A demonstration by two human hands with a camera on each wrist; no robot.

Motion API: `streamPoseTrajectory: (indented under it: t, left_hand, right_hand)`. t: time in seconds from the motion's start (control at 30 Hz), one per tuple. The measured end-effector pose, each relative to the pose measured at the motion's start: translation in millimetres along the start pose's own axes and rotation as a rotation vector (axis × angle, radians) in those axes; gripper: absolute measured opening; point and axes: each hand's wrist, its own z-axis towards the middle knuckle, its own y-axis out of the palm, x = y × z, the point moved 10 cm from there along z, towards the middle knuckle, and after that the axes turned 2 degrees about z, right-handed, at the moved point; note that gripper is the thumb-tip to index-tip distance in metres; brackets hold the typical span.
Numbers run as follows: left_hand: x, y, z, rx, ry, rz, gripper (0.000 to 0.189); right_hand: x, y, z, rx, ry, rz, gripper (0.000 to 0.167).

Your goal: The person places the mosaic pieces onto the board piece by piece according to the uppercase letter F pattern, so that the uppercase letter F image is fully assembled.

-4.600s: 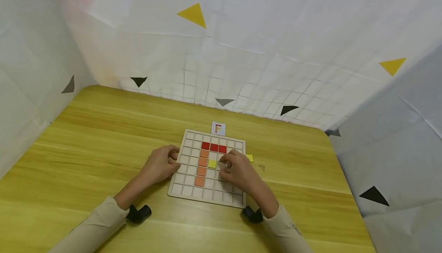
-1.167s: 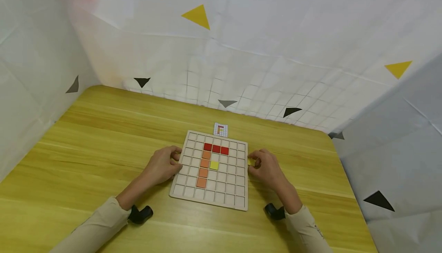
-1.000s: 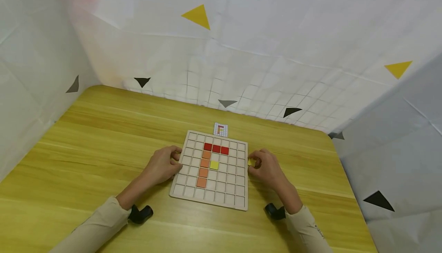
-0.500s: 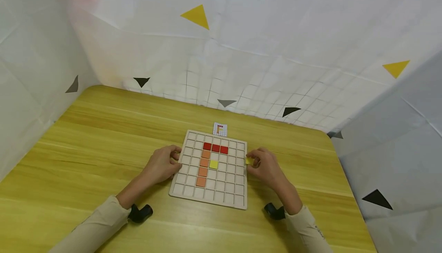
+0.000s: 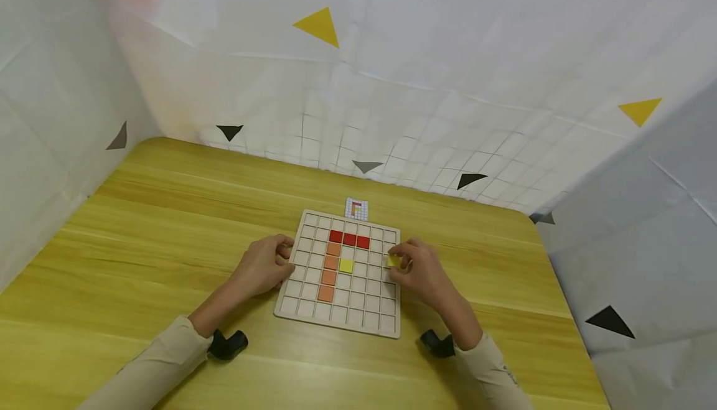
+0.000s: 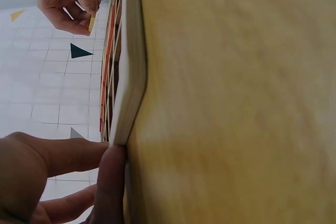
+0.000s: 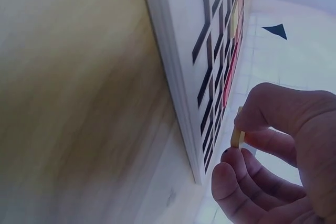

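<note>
A square wooden grid board [image 5: 311,310] lies on the table. Three red tiles [image 5: 350,239] form a row on it, and several orange tiles [image 5: 328,277] run down in a column. One yellow tile [image 5: 346,265] sits beside that column. My left hand [image 5: 260,267] holds the board's left edge, thumb [image 6: 111,177] against its rim. Over the right side of the board, my right hand [image 5: 421,273] pinches another yellow tile [image 7: 238,129] between thumb and fingers. In the right wrist view this tile is raised above the grid.
Behind the board lies a small printed card [image 5: 356,209] with a coloured pattern on a grid. The wooden table [image 5: 185,223] extends around the board. White sheets with triangle markers [image 5: 366,167] hang at the back and sides.
My right hand went from over the board to the yellow tile at its right, picked it up, and has moved back left over the board's right edge. My left hand stays in place.
</note>
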Motion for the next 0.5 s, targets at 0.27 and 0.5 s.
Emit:
streamPoseTrajectory:
  t: [0.27, 0.5]
  left_hand:
    - [-1.0, -0.2, 0.4, 0.0, 0.005, 0.013, 0.044]
    - [-1.6, 0.4, 0.8, 0.001, -0.002, 0.004, 0.044]
  right_hand:
    - [-8, 6, 3.1, -0.011, 0.006, -0.003, 0.027]
    - [-16, 12, 5.9, -0.016, -0.022, 0.006, 0.026]
